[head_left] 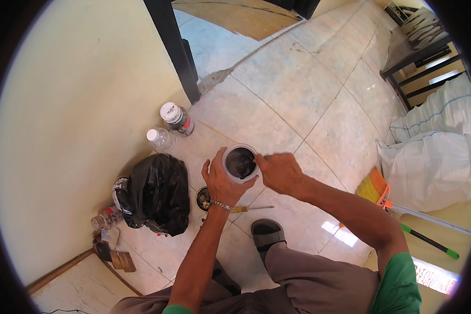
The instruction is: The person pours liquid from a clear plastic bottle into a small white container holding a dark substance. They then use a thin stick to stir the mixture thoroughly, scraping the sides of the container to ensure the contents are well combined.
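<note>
My left hand (225, 183) is wrapped round a clear plastic cup (226, 175), holding it up over the tiled floor. Inside the cup is a dark, glossy substance (240, 163). At the cup's right rim, my right hand (280, 171) is closed with its fingertips pressed together; whatever they grip dips toward the dark substance and is too hidden to name. Below my left wrist a small round tin (202, 198) with mixed bits inside stands on the floor. Beside it lies a screwdriver (246, 209) with a yellow handle.
Left of my hands are a black plastic bag (159, 193), a jar with a white lid (179, 119) and a clear bottle (163, 140). Putty knives (121, 260) lie near the wall. To the right are a broom (372, 188) and white sacks (429, 165). A black door frame (180, 57) stands ahead.
</note>
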The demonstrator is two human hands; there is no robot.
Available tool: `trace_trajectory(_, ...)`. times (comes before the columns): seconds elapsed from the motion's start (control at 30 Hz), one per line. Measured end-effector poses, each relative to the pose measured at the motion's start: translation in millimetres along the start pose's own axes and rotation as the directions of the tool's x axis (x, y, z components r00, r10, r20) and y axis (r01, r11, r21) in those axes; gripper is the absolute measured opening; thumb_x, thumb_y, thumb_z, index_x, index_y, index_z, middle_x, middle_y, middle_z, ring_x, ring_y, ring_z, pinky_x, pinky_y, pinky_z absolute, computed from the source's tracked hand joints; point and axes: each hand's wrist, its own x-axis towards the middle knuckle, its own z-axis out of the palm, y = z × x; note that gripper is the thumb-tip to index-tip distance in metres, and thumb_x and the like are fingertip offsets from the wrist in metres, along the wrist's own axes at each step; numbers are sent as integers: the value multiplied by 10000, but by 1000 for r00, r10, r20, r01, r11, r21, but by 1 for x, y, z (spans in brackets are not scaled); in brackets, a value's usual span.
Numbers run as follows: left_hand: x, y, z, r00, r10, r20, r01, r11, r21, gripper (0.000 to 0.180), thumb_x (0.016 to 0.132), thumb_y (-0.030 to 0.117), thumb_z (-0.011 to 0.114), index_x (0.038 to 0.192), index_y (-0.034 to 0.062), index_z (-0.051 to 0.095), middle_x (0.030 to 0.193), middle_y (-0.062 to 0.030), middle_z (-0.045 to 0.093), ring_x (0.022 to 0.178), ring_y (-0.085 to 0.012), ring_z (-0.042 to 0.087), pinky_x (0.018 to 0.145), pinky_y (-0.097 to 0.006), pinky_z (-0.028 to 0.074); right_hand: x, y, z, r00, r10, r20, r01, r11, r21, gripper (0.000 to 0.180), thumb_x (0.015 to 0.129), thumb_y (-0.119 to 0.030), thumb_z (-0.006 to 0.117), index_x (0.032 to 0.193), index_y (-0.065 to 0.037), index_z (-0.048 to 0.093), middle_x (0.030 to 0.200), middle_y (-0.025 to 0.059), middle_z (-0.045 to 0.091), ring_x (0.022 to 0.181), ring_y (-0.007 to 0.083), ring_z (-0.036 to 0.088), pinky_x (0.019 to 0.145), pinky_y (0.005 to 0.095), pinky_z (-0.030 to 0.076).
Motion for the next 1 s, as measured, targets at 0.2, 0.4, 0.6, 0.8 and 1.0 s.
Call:
trace_trajectory(0.2,0,1,6,999,-3,-53,3,1000,0,1145,528,378,1021,1466,29,464,1357,-134,618,1221,-288,621,1168,-549,301,-5,-1,1,993,-20,-117,21,1000,1,189,859,-81,620,1019,15,648,800,207,729,748,408,730,650,506,576)
trace_trajectory(0.4,-2,7,10,998,-64,-11,63,997,-46,1146,540,382,1019,1471,17,461,1355,-142,620,1263,-275,595,1188,-523,276,-7,-7,3,962,112,-250,-125,991,-37,136,895,-88,617,1003,-20,665,802,207,728,725,421,722,635,505,572)
trace_trajectory(0.6,-2,8,17,996,-67,-67,62,996,-65,1152,550,398,1020,1474,13,449,1354,-144,632,1283,-276,588,1196,-525,263,-11,-9,20,933,147,-328,-154,988,5,114,901,-93,607,973,-26,665,768,207,722,738,420,729,649,531,565)
trace_trajectory(0.8,-4,10,16,993,-110,-32,107,990,-90,1131,570,386,1016,1479,28,446,1375,-141,637,1288,-268,595,1193,-540,263,-20,-19,16,963,157,-218,-158,987,13,109,934,-96,577,957,-20,652,777,223,723,757,430,732,675,561,560)
trace_trajectory(1.0,-6,8,15,993,-116,-24,112,987,-115,1136,565,413,1011,1483,51,446,1388,-130,634,1285,-262,601,1200,-535,269,-16,-11,21,972,122,-199,-146,984,-107,117,961,-124,593,935,-25,651,754,199,720,722,416,728,631,524,555)
